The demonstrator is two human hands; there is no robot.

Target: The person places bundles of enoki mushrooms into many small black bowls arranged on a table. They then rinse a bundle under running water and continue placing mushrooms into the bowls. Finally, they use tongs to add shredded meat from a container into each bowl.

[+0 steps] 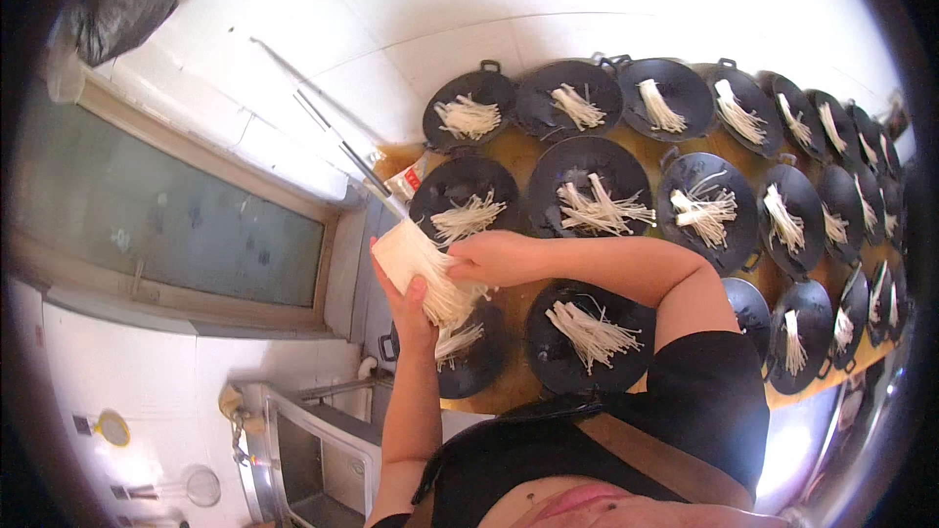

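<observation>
My left hand point(407, 301) holds a large bunch of enoki mushrooms point(419, 271) above the left end of a wooden table point(517, 315). My right hand point(488, 258) has its fingers on the loose stems at the bunch's right side; how they grip there is partly hidden. Below and beyond my hands stand rows of black two-handled woks. Enoki lies in the near wok point(539, 352), the middle wok point(550, 169), the left wok point(440, 183) and many others. My left forearm partly covers the wok at the near left.
A stainless steel sink point(315, 484) stands at the lower left. Strainers point(203, 485) hang on the white wall beside it. A window point(213, 213) is at the left, with a black plastic bag point(128, 11) above it. A red and white packet point(411, 180) lies at the table's far left corner.
</observation>
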